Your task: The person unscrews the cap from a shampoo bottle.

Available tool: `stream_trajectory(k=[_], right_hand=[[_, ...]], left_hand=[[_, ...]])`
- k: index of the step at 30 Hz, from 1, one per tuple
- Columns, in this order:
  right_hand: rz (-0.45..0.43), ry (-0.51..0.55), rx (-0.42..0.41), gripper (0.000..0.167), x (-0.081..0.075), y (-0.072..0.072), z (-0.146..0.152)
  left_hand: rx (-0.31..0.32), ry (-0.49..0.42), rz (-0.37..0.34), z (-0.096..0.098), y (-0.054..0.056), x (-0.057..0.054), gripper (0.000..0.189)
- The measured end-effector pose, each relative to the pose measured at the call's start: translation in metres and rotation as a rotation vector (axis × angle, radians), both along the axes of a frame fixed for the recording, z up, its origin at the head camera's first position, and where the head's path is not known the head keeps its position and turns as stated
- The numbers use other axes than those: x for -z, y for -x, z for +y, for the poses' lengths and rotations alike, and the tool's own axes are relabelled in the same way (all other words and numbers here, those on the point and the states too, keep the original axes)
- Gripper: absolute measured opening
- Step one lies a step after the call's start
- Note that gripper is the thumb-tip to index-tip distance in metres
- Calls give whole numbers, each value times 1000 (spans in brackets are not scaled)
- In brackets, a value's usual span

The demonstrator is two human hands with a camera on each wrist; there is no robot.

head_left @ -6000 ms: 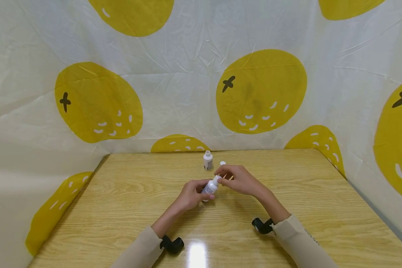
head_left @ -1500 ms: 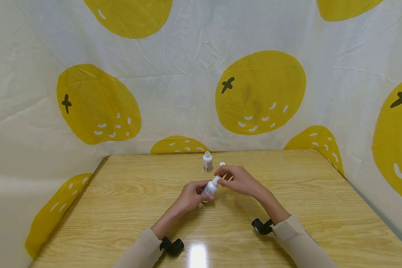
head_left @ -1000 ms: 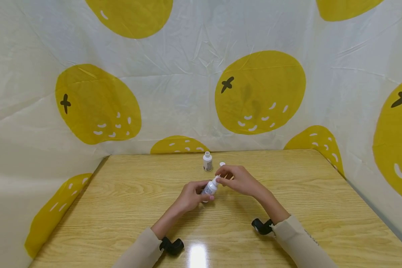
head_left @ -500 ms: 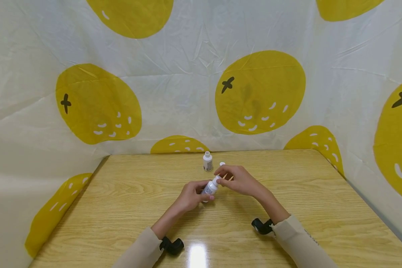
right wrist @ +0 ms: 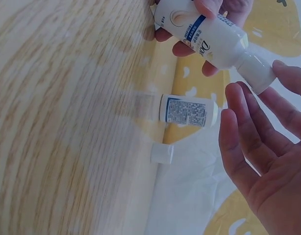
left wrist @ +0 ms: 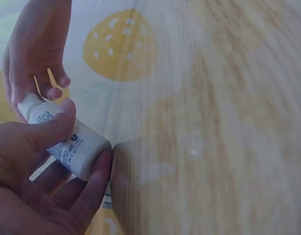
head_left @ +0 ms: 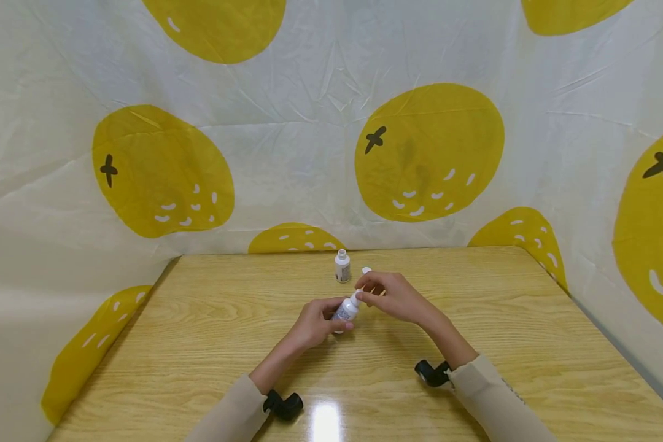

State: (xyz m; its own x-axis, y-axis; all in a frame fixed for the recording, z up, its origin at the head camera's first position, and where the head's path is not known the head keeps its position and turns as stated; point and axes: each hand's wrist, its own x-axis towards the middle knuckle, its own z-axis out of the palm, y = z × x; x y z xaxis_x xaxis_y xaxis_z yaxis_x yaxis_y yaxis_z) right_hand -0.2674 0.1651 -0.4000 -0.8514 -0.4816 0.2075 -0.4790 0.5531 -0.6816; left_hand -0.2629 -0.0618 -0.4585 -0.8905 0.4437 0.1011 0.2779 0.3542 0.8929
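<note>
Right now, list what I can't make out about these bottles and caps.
Head view: small print on the held bottle, too small to read.
Head view: lower part of the loose cap, hidden by the right hand.
Head view: inside of the standing bottle, too small to see.
Right wrist view: held bottle's mouth, covered by the white cap.
Left wrist view: part of the held bottle's side, under the left hand.

A small white bottle [head_left: 345, 311] with rounded shoulders carries dense print on one side and, on another, a dark blue band beside a pale swirl. It is held tilted over the wooden surface [head_left: 226, 374], between the left and right edges, top raised towards the far right corner. A plain white cap [right wrist: 257, 73] covers its neck; its tightness cannot be told.
</note>
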Motion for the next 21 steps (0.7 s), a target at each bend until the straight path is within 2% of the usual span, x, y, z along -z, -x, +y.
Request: stream_trajectory(k=[11,16,21], right_hand=[[5,9,-51,19,0,0,2],[3,5,-46,24,-2,0,2],[-8,-7,7,26,-2,0,0]], left_hand=[[5,-2,7,0,1,-1,49],[10,-1,1,-1,0,-2,49],[13,-18,-12,-1,0,-3,48]])
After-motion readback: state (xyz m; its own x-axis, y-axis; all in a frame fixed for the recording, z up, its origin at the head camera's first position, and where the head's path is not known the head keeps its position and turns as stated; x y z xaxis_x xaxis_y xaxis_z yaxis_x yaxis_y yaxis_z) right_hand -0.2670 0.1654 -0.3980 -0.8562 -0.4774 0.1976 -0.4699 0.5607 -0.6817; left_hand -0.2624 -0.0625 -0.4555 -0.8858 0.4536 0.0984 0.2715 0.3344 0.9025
